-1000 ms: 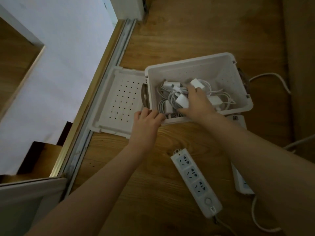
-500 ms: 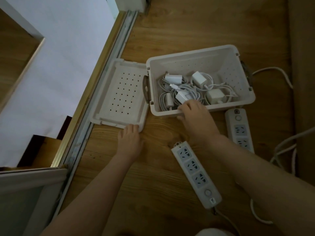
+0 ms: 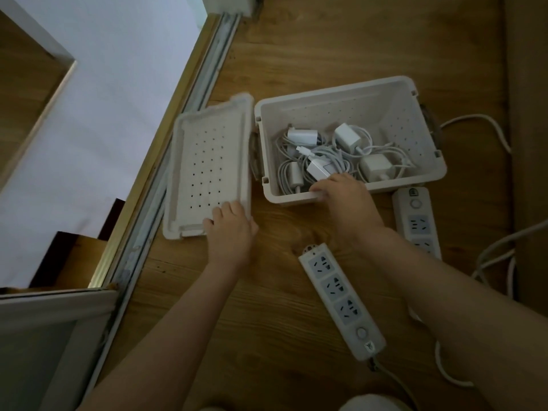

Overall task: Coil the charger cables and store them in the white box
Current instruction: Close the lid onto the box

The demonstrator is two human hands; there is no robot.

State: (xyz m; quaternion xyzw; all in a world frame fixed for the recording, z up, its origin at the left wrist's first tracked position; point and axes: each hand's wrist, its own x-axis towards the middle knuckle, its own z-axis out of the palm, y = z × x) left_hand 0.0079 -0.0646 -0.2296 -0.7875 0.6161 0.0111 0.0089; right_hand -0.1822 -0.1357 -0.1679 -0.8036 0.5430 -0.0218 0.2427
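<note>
- Right of centre in the frame, on the wooden floor (image 3: 326, 48), the white box (image 3: 415, 182) stands open. The right hand (image 3: 347, 203) hooks over its near rim, its grip closed on that edge.
- Just left of the box sits the perforated lid (image 3: 207, 149). The left hand (image 3: 231, 229) has its grip closed on the lid's near corner.
- Inside the box the charger cables (image 3: 329, 155) lie looped among white plugs, so storing looks done. The next move is likely bringing the lid over and seating it squarely without pinching a loop.

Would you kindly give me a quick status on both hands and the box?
Left hand grips lid corner. Right hand holds white box rim. Coiled chargers inside. Opening unobstructed.
</note>
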